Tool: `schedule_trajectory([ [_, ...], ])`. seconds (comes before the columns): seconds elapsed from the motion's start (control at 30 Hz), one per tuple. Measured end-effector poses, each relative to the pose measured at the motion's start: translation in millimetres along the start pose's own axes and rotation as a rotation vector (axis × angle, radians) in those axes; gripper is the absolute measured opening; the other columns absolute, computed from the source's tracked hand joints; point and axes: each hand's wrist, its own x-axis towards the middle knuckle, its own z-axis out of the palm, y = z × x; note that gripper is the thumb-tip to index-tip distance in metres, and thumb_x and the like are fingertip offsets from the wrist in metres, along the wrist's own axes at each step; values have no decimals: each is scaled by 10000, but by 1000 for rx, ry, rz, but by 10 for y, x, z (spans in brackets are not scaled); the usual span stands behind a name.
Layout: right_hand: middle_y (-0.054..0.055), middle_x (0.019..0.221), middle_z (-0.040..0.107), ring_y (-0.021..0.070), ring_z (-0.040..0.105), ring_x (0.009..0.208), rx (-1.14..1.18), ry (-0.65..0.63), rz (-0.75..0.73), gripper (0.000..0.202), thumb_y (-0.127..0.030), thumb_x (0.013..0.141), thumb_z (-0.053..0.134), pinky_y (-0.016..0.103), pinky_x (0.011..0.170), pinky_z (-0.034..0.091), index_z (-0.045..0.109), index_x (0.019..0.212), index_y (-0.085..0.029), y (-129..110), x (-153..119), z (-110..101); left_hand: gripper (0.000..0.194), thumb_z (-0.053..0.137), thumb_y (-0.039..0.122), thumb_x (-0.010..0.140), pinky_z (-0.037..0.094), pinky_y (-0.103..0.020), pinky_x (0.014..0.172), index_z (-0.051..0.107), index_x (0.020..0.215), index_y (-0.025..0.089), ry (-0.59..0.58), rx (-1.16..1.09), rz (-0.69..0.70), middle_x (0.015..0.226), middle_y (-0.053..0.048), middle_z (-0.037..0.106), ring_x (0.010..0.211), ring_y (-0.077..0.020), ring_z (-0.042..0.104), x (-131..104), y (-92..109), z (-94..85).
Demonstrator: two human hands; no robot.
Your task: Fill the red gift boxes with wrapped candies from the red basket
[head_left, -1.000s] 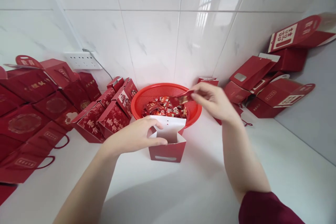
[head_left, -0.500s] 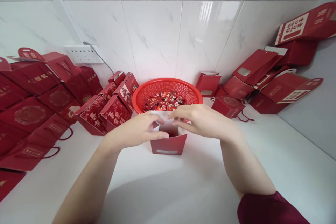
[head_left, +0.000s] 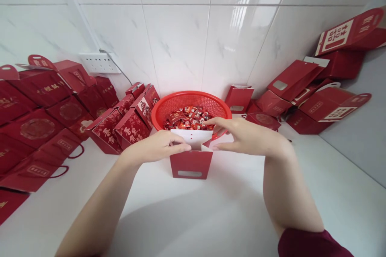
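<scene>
a small red gift box [head_left: 189, 164] stands upright at the centre of the frame on the white counter [head_left: 211, 217], its white-lined top flaps open toward the camera. the left hand [head_left: 157, 148] grips the box's upper left edge, thumb and fingers pinched on the flap, likely to keep the mouth spread and the box steady. the right hand [head_left: 244, 136] is at the box's upper right, fingers stretched over the near rim of the red basket [head_left: 163, 108] just behind; whether it holds a sweet i cannot tell. wrapped candies [head_left: 188, 118] fill the basket, close to the box. finished red boxes [head_left: 60, 116] crowd the left of the frame, and folded red cartons [head_left: 313, 88] lean against the tiled wall [head_left: 181, 40] at the upper right.
</scene>
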Motion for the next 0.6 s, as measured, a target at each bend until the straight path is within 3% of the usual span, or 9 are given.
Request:
schedule_trajectory([
  [0.13,55,1027,719,248,664,935,26,-116,-26,426,-482,878,624,310,726,483,580,1228,-244,-121,98,71,500,372,534,980,323,-254,586,655,821,154,39,6,7,762,-14,580,652,-136,482,65,-52,31],
  [0.3,33,893,704,218,636,796,-48,-142,-12,207,-382,879,620,272,612,406,590,1014,-228,-137,161,128,489,376,513,984,364,-255,605,657,806,155,22,31,-6,767,-25,620,669,-154,527,52,-15,0],
  [0.37,36,885,700,209,631,763,-45,-151,-11,226,-383,871,631,269,596,394,585,1016,-216,-163,125,121,448,408,500,982,394,-249,628,702,876,180,3,48,10,825,-27,672,704,-164,577,-27,78,-2],
  [0.47,41,917,705,213,639,783,-24,-208,-74,282,-369,836,669,273,624,414,606,1062,-213,-254,-11,110,338,467,484,978,448,-236,743,716,1106,295,-41,86,114,1071,-2,723,889,-186,659,-219,271,56],
  [0.6,45,997,710,231,658,842,-26,-282,-148,383,-337,794,710,293,707,454,625,1156,-240,-375,-220,143,324,562,493,935,445,-274,942,676,1194,338,-29,206,228,1220,-2,694,1131,-229,632,-417,420,189],
])
